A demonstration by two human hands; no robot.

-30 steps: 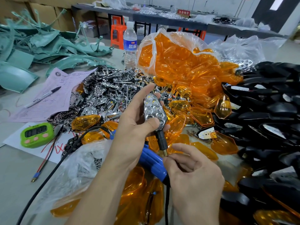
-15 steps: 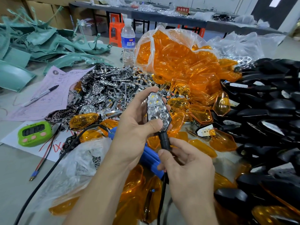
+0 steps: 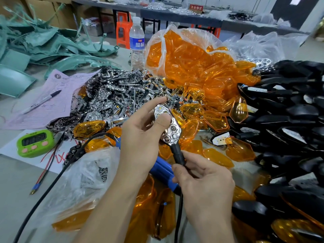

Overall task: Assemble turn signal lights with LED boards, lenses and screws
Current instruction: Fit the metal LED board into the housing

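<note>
The fingers (image 3: 194, 157) of the right hand (image 3: 205, 181) are curling in, and thumb and forefinger are pinching the black stem of the one turn signal light (image 3: 172, 130), which is standing tilted above the middle of the table. The left hand (image 3: 140, 137) is gripping its chrome honeycomb face, the thumb pressing across the upper part and the forefinger reaching past the far tip.

Under both hands one blue tool (image 3: 161, 170) is lying, with one black cable (image 3: 43, 195) trailing to the near left corner. Loose amber lenses (image 3: 217, 155) are lying all around, too many to count, and one clear bag (image 3: 78, 181) is crumpling at the near left.

Further left, one green timer (image 3: 35, 142) with two pink buttons is showing digits too blurred to read. It is sitting on a white sheet (image 3: 61, 158) bearing red handwriting that cannot be made out. One pen (image 3: 42, 101) is resting on one pink printed form (image 3: 70, 81); its print is too small to read.

In the middle a heap of chrome reflectors (image 3: 119, 95) is glinting, and at the right a heap of black housings (image 3: 289, 111) is piling up; neither can be counted.

Beyond, one plastic bag of amber lenses (image 3: 189, 58) is bulging. Just left of it one water bottle (image 3: 137, 42) is standing upright, its blue label carrying white characters I cannot read with certainty. Green plastic parts (image 3: 43, 42) are lying at the far left. On the far table one red sign (image 3: 196, 7) is showing white characters too small to read.
</note>
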